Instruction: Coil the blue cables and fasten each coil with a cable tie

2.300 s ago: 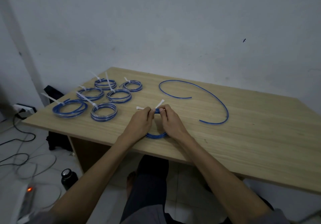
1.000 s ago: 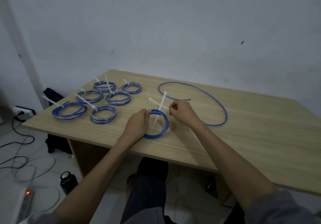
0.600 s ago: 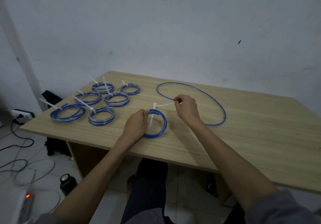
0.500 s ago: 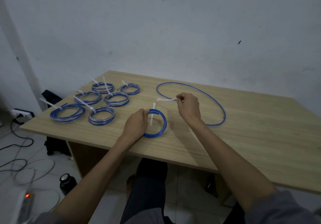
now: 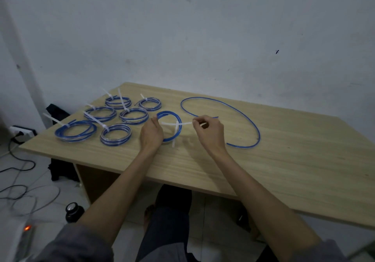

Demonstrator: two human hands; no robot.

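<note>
Desk (image 5: 284,170) light wood, against pale wall (image 5: 203,38); floor cords (image 5: 18,192) left.

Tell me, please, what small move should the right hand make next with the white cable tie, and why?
Probably pull the tie's tail further to the right. The right hand pinches the white cable tie, which crosses the blue coil and looks slack, while the left hand holds the coil's other side on the table.

Surface: pale wooden rectangular table (image 5: 284,160)
On it: six tied blue cable coils (image 5: 115,134), one loose long blue cable (image 5: 251,120)
</note>
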